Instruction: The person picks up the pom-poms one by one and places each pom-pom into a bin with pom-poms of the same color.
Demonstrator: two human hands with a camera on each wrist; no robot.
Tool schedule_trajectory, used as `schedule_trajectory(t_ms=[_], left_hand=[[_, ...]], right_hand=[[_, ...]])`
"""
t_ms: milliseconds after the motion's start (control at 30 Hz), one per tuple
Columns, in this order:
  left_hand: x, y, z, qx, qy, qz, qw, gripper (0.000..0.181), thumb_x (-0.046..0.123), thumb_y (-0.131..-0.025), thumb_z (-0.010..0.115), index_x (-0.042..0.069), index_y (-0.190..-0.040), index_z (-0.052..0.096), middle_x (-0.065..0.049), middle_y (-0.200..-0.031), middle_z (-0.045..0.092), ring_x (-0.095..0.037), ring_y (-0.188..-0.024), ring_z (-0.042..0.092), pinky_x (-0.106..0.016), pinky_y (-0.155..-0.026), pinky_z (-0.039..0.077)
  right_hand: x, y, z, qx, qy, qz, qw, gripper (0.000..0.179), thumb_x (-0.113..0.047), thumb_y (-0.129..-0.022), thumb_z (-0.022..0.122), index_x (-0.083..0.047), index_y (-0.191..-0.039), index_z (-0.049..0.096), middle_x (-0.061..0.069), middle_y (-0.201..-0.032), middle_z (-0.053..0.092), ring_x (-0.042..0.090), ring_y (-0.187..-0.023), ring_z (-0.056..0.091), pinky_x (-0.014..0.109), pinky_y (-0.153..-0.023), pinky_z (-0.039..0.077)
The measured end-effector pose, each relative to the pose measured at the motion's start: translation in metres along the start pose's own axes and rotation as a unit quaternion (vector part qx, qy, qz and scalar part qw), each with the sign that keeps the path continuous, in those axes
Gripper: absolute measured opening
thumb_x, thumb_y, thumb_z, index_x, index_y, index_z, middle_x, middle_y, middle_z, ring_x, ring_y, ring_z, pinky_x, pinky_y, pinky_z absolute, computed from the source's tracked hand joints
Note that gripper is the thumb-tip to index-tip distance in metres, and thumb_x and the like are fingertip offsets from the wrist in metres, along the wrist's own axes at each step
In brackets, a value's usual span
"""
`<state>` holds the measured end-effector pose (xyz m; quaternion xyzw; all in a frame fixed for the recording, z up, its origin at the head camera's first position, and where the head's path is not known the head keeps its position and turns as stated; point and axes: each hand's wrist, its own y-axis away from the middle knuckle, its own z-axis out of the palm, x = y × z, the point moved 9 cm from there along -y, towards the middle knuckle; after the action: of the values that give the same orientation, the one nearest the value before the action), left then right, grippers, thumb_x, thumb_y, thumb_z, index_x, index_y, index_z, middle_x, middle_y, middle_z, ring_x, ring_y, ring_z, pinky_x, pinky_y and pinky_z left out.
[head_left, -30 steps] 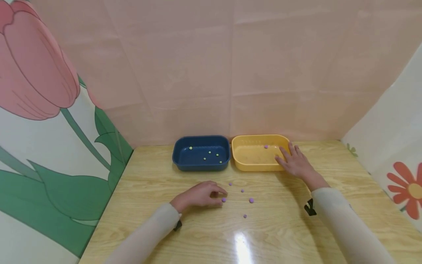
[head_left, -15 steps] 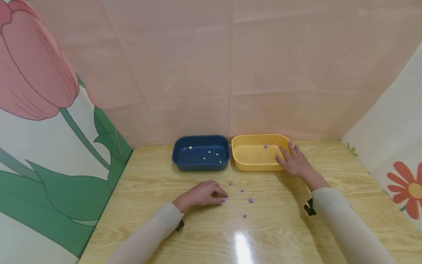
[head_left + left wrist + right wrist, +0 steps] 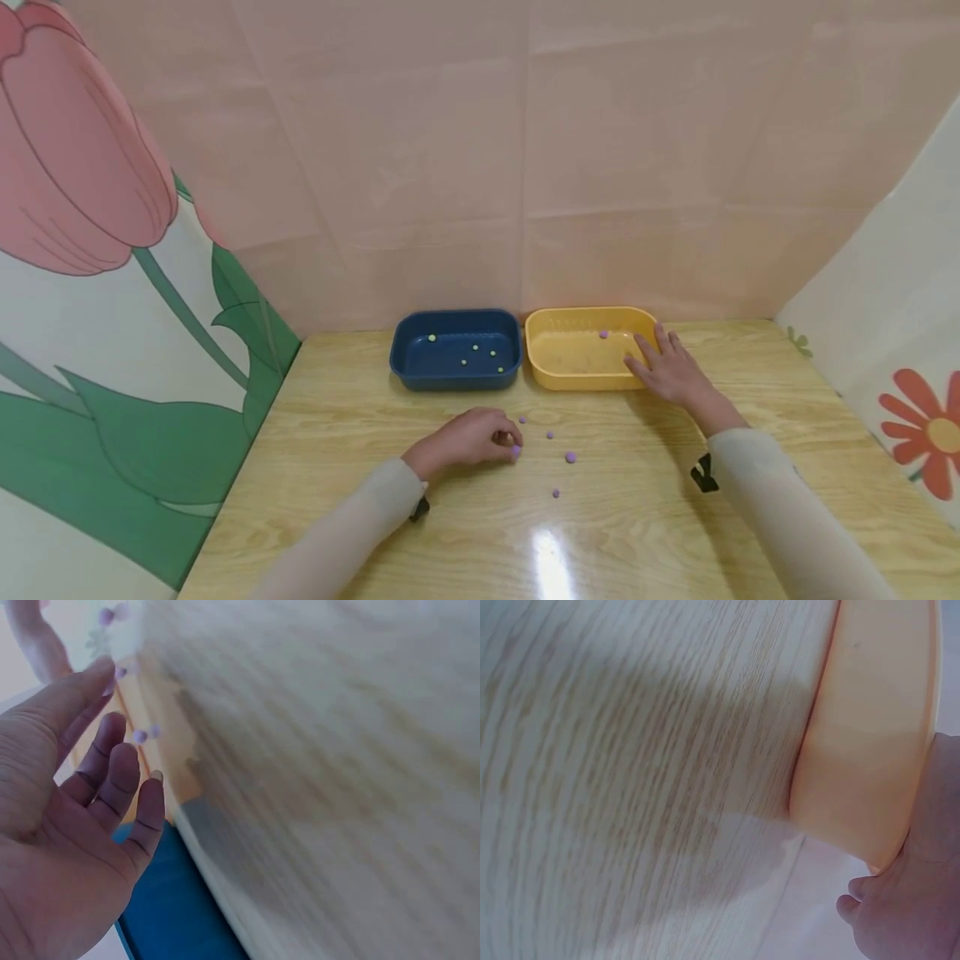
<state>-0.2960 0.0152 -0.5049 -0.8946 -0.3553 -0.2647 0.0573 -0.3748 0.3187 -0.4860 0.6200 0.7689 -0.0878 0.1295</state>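
Observation:
My left hand (image 3: pixel 472 437) pinches a small purple ball (image 3: pixel 516 451) between thumb and forefinger, low over the table. In the left wrist view the other fingers of that hand (image 3: pixel 82 817) are loosely bent, and the pinched ball is mostly hidden. Several more purple balls (image 3: pixel 571 457) lie on the wood to the right of it. My right hand (image 3: pixel 675 371) rests with spread fingers on the right end of the yellow tray (image 3: pixel 588 382). One purple ball (image 3: pixel 603 334) is inside that tray. The right wrist view shows this hand (image 3: pixel 907 907) against the tray's outer wall (image 3: pixel 862 742).
Left of the yellow tray stands a dark blue tray (image 3: pixel 456 382) with several small yellow-green balls (image 3: pixel 476 347) in it. Both trays sit at the back of the wooden table (image 3: pixel 637 533), before a pink backdrop (image 3: pixel 420 167). Flower-printed panels (image 3: pixel 922 433) flank the sides.
My left hand has shifted slightly right, and its thumb and forefinger have come together on the purple ball, which moved a little with them. The right hand stays in place.

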Motion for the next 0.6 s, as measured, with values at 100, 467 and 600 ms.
schedule_trajectory(t_ms=[100, 467, 600], left_hand=[[0.005, -0.005, -0.005, 0.008, -0.006, -0.002, 0.9999, 0.009, 0.033, -0.095, 0.074, 0.029, -0.102, 0.077, 0.012, -0.081, 0.056, -0.004, -0.081, 0.056, -0.021, -0.069, 0.043], [0.021, -0.029, -0.030, 0.057, 0.006, 0.028, 0.9980, 0.016, 0.028, -0.095, 0.073, 0.021, -0.109, 0.077, 0.010, -0.084, 0.061, -0.004, -0.075, 0.052, -0.019, -0.064, 0.044], [0.026, -0.038, -0.038, 0.070, 0.000, 0.034, 0.9970, 0.020, 0.031, -0.096, 0.072, 0.020, -0.111, 0.078, 0.010, -0.084, 0.061, -0.005, -0.076, 0.053, -0.019, -0.066, 0.043]], right_hand=[[-0.001, 0.000, 0.000, 0.000, 0.002, -0.001, 1.0000, 0.078, -0.053, -0.109, 0.028, 0.007, -0.158, 0.019, 0.040, -0.160, -0.007, 0.067, -0.142, 0.000, 0.074, -0.113, 0.010], [-0.003, 0.001, -0.002, -0.004, -0.002, 0.003, 1.0000, 0.077, -0.053, -0.109, 0.029, 0.006, -0.158, 0.020, 0.040, -0.160, -0.010, 0.067, -0.142, -0.001, 0.074, -0.113, 0.009], [-0.002, 0.001, -0.001, -0.006, 0.003, 0.003, 1.0000, 0.077, -0.052, -0.109, 0.029, 0.005, -0.158, 0.020, 0.040, -0.160, -0.008, 0.066, -0.142, 0.000, 0.073, -0.113, 0.010]])
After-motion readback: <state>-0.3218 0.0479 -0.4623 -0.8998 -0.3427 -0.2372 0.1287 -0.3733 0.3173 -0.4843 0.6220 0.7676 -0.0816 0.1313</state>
